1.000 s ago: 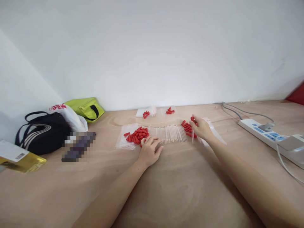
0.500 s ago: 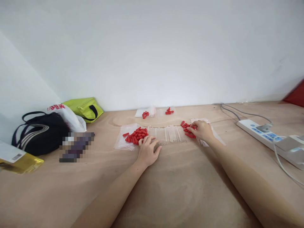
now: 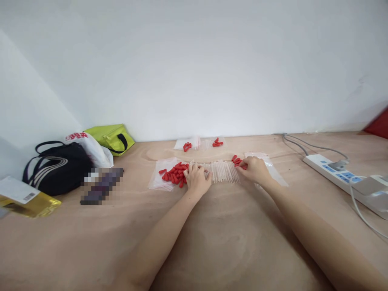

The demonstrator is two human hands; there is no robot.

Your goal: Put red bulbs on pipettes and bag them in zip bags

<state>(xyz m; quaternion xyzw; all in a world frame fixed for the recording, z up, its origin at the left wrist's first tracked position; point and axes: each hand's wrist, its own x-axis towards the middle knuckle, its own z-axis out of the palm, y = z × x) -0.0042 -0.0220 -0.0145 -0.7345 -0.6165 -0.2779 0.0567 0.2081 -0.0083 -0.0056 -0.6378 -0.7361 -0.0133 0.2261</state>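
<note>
A row of thin clear tubes (image 3: pixel 224 171) lies side by side on the table, in the middle. My left hand (image 3: pixel 197 178) rests over the row's left end, its fingers bent and the thumb apart. Beside it is a large heap of red rubber bulbs (image 3: pixel 174 173), partly on clear plastic bags (image 3: pixel 157 178). My right hand (image 3: pixel 254 169) is at the row's right end, thumb and fingers pinched together; what they hold, if anything, is hidden. Just beyond its fingertips lies a smaller group of red bulbs (image 3: pixel 235 159), partly covered by the hand.
Toward the wall, more red bulbs (image 3: pixel 187 146) lie on small plastic bags. A power strip (image 3: pixel 330 167) with cables is at the right. On the left are a black bag (image 3: pixel 63 165), a lime-green bag (image 3: pixel 112 139), a white plastic bag (image 3: pixel 95 151) and a yellow packet (image 3: pixel 42 204).
My left hand has shifted right, further over the tubes. My right hand has drawn back slightly from the red bulbs toward the tubes' right ends. The view has shifted slightly.
</note>
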